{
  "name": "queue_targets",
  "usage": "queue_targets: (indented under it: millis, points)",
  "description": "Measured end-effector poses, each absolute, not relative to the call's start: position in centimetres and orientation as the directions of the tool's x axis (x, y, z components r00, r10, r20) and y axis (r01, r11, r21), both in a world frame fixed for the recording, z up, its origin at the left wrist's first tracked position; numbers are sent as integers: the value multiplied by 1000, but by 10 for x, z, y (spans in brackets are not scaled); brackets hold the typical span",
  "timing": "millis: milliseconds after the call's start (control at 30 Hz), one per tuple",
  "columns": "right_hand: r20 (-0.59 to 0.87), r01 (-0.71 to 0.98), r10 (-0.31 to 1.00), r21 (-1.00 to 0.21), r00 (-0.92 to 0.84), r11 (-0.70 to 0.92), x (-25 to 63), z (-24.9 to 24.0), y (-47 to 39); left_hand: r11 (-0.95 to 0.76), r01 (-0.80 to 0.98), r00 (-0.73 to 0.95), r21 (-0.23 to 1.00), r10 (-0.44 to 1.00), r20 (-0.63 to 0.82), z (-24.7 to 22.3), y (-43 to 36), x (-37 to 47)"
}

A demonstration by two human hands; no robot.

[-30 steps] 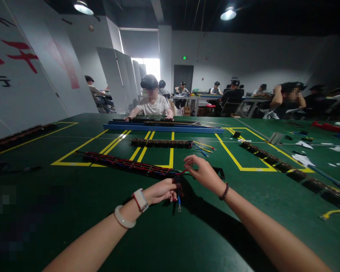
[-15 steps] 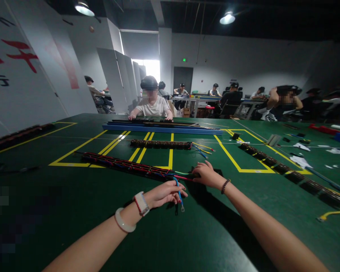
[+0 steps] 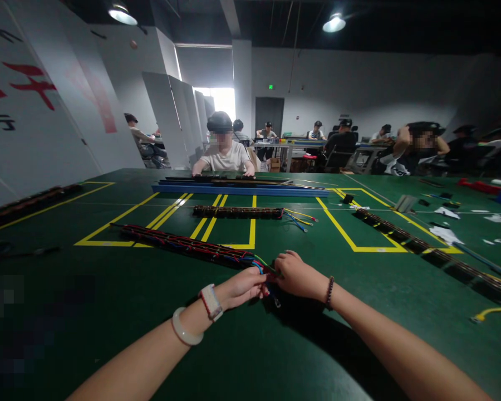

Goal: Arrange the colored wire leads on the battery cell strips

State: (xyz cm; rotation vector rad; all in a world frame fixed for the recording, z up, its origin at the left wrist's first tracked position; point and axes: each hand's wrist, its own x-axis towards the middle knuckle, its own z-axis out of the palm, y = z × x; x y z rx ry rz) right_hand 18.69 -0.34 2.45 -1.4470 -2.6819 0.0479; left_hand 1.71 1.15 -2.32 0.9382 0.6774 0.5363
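Observation:
A long dark wire bundle (image 3: 192, 245) with red and blue wires lies slantwise on the green table. At its right end, my left hand (image 3: 242, 287) is closed on the loose wires, with a blue wire looping over its fingers. My right hand (image 3: 294, 275) meets it from the right, its fingers closed round the ends of the green and red wires. A metal lug (image 3: 278, 303) on a dark blue wire sticks out below the two hands. The fingertips of both hands are partly hidden where they meet.
Behind lies a shorter bundle (image 3: 237, 212) with yellow and blue leads, then a blue channel (image 3: 237, 190) where a person (image 3: 224, 156) sits. Another bundle (image 3: 434, 253) stretches along the right, near paper scraps (image 3: 446, 234). Yellow tape (image 3: 379, 250) marks the table.
My right hand has moved left and slightly down, along the wires, to meet my left hand. The blue wire's hanging end has shifted right. My left hand has closed further.

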Motion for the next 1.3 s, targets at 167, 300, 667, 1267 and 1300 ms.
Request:
queue_targets:
  millis: [167, 300, 667, 1267, 1300]
  points:
    - [89, 847, 851, -84, -518, 525, 180, 30, -11, 475, -135, 668, 869, 691, -274, -25, 13, 18]
    - [71, 852, 861, -128, -503, 508, 184, 31, -8, 483, -138, 665, 865, 693, -281, -25, 13, 18]
    - [276, 926, 886, 176, -372, 334, 206, 24, 31, 544, -138, 671, 827, 666, -326, -22, 16, 14]
    - [432, 614, 491, 212, -757, 761, 223, -16, 38, 485, -100, 670, 869, 678, -301, -29, 16, 14]
    - [428, 570, 452, 201, -782, 796, 222, -16, 36, 498, -113, 670, 860, 677, -305, -30, 16, 14]
